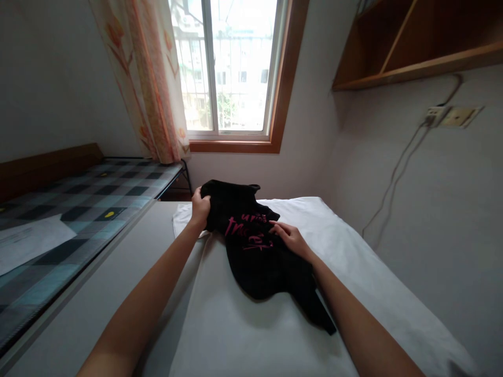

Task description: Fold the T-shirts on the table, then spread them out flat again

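Observation:
A black shirt (255, 267) with pink lettering on its front is partly raised over the white-covered surface, its lower part lying rumpled there. My left hand (200, 206) is closed around the shirt's far left edge and holds it up. At the right side of the lettering, my right hand (290, 236) pinches the fabric, its fingers bent. One dark sleeve-like part runs from below my right wrist toward the lower right. Folds hide the rest of the shirt's shape.
White cloth (334, 235) covers the surface under the shirt. To the left are a grey panel (118, 262) and a checked mattress (129, 183) with a paper sheet (35, 242) on it. A curtain (151, 78) hangs by the window. Cables (396, 167) run down the right wall below a wooden shelf (416, 68).

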Motion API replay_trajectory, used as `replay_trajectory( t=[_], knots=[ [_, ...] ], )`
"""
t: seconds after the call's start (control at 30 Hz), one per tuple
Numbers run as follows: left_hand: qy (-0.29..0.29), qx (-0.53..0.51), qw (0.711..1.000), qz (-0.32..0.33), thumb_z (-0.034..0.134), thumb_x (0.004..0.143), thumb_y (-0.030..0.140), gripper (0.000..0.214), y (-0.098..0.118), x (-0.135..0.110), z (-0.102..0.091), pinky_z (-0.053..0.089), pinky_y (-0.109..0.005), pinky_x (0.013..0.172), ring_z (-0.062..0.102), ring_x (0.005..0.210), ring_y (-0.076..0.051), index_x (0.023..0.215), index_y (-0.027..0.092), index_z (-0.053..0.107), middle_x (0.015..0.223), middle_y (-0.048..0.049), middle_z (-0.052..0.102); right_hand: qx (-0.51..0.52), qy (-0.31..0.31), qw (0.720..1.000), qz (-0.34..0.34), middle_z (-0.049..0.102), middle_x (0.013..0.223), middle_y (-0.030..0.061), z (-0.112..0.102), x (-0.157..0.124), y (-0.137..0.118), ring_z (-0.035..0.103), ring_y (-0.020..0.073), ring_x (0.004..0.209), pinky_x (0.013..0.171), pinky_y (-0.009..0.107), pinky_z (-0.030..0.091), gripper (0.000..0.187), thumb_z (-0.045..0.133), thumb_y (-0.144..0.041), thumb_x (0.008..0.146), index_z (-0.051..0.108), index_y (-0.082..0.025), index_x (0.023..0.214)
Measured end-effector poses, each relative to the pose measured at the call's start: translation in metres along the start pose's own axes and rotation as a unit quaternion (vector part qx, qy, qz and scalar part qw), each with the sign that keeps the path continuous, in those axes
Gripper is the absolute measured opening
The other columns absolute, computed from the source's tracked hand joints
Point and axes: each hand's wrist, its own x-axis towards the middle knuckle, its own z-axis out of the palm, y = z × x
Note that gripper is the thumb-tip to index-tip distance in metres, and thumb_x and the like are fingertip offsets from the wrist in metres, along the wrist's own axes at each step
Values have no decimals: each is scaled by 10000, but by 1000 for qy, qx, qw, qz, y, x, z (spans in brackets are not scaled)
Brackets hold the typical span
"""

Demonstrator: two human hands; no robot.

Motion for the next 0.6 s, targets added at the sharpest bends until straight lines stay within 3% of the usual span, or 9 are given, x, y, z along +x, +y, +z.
replay_trajectory(
  t=[0.07, 0.13, 0.27, 0.33, 0.4, 0.5, 0.6],
  knots=[
    [2, 3, 1000, -15, 489, 618, 47, 577, -5, 4, -5, 515, -287, 839, 627, 924, -181, 1170, 189, 580, 1014, -43, 666, -1, -31, 999, 6, 712, 917, 63, 0, -1, -1, 626, 196, 813, 741, 332, 503, 487, 579, -502, 838, 679, -171, 1180],
    [-45, 21, 999, -3, 476, 598, 35, 603, -9, 5, -8, 515, -298, 850, 628, 928, -185, 1166, 195, 603, 1023, -41, 669, 6, -59, 998, 6, 710, 961, 60, -1, -2, -3, 631, 204, 851, 743, 333, 503, 488, 634, -473, 801, 677, -186, 1194],
    [-153, 154, 974, 69, 531, 687, 138, 292, -11, 1, -8, 478, -383, 951, 618, 975, -228, 915, 184, 706, 926, -51, 683, 68, -87, 993, 50, 722, 1025, 77, -6, -4, -6, 642, 210, 879, 757, 334, 505, 477, 646, -484, 786, 700, -186, 1155],
    [-165, 229, 953, 108, 606, 724, 239, 217, -9, -2, -7, 436, -420, 1007, 589, 1048, -252, 908, 188, 710, 957, -64, 677, 110, -70, 989, 73, 732, 1003, 84, -8, -3, -4, 645, 200, 855, 761, 333, 505, 469, 619, -500, 801, 707, -176, 1128],
    [-196, 262, 937, 123, 669, 725, 321, 326, -7, -6, -6, 434, -414, 1008, 578, 1077, -257, 1019, 181, 689, 1030, -80, 663, 134, -36, 987, 83, 738, 939, 83, -8, -1, 0, 641, 186, 807, 750, 330, 503, 463, 613, -515, 795, 714, -167, 1084],
    [-236, 294, 917, 130, 718, 696, 312, 523, -1, -12, -7, 456, -373, 984, 580, 1094, -242, 1192, 182, 617, 1153, -94, 606, 134, 4, 988, 81, 722, 830, 65, -5, 1, 6, 632, 177, 753, 733, 328, 494, 447, 638, -525, 762, 718, -161, 1009],
    [-193, 394, 881, 174, 740, 668, 249, 515, 5, -20, -12, 399, -418, 1044, 475, 1255, -293, 1173, 235, 639, 1354, -103, 461, 116, 9, 990, 76, 695, 782, 44, -1, 1, 6, 627, 177, 744, 711, 319, 481, 422, 664, -507, 740, 707, -164, 983]
  ],
)
